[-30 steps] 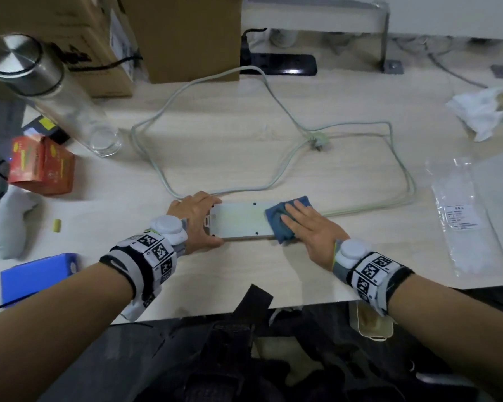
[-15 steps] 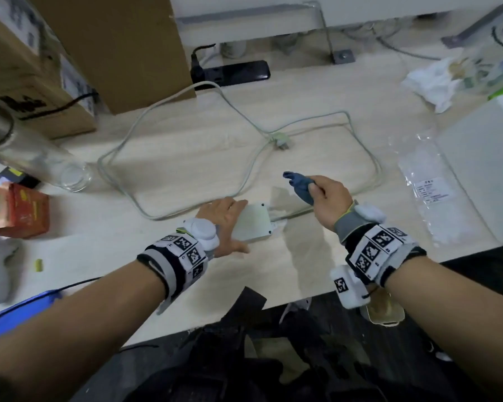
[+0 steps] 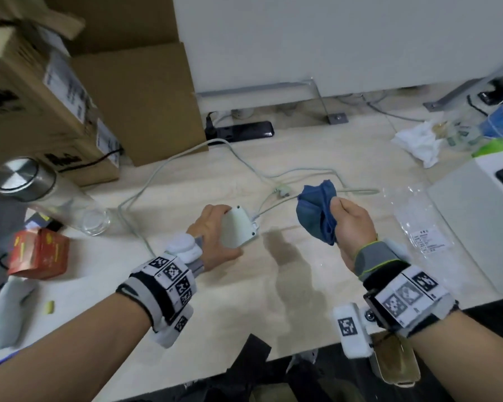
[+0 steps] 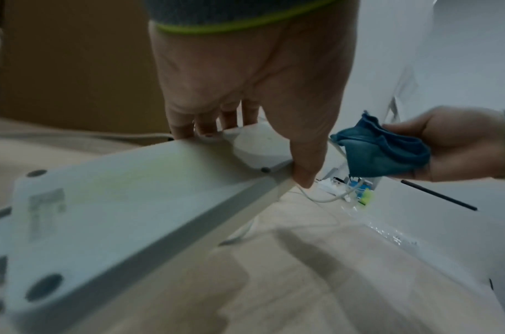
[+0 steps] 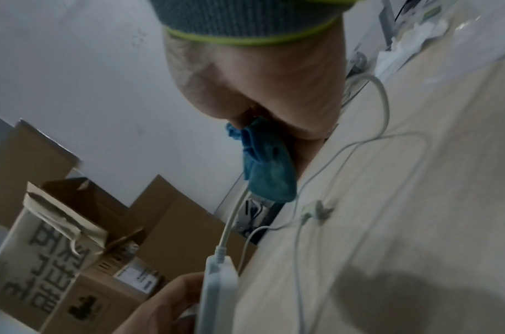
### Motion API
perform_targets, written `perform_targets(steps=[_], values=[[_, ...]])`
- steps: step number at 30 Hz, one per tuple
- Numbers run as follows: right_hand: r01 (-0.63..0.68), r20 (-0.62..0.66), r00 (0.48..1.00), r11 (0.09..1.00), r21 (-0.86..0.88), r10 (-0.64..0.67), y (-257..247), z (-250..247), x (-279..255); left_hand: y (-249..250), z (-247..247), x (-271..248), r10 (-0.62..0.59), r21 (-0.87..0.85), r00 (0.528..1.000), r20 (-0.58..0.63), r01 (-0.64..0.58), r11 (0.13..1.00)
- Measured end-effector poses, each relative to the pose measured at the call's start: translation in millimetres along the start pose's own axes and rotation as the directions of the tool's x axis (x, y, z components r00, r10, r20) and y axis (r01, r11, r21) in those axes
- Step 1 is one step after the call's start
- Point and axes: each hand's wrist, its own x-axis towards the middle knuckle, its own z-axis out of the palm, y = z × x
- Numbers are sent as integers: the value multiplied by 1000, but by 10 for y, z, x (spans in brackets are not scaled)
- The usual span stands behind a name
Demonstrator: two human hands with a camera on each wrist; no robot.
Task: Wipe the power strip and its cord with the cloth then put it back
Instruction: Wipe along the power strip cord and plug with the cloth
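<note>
My left hand point(image 3: 212, 236) grips the white power strip point(image 3: 237, 229) and holds it tilted up off the table, its back side facing me. In the left wrist view the strip point(image 4: 125, 203) runs toward the camera with the thumb on its edge. The pale cord point(image 3: 163, 172) leaves the strip's far end and loops across the table to its plug point(image 3: 282, 192). My right hand point(image 3: 350, 224) is raised to the right of the strip and pinches a bunched blue cloth point(image 3: 317, 213). The cloth point(image 5: 265, 167) hangs clear of the strip and cord.
Cardboard boxes point(image 3: 70, 91) stand at the back left, beside a black power strip point(image 3: 241, 130). A glass bottle with a metal lid point(image 3: 44, 195) and a red box point(image 3: 38, 253) sit at the left. Crumpled tissue point(image 3: 418, 143), a clear plastic bag point(image 3: 424, 227) and a white box point(image 3: 482, 216) lie at the right.
The cloth has left the strip: my right hand lifted it up and rightward. My left hand has raised the strip off the table and tilted it. The head view has swung upward.
</note>
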Motion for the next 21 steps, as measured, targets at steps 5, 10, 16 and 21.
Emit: perform_targets(steps=[5, 10, 16, 21], values=[[-266, 70, 964, 942, 206, 257, -330, 454, -42, 199, -212, 25, 78, 242, 989, -124, -46, 969], [-383, 176, 924, 810, 445, 340, -508, 810, -79, 299, -218, 68, 131, 399, 974, -182, -49, 916], [-360, 58, 928, 848, 388, 368, -521, 978, -11, 298, -86, -27, 325, 250, 919, -224, -269, 930], [-359, 185, 932, 734, 577, 311, -532, 957, -7, 283, -118, -96, 66, -368, 994, 83, -31, 929]])
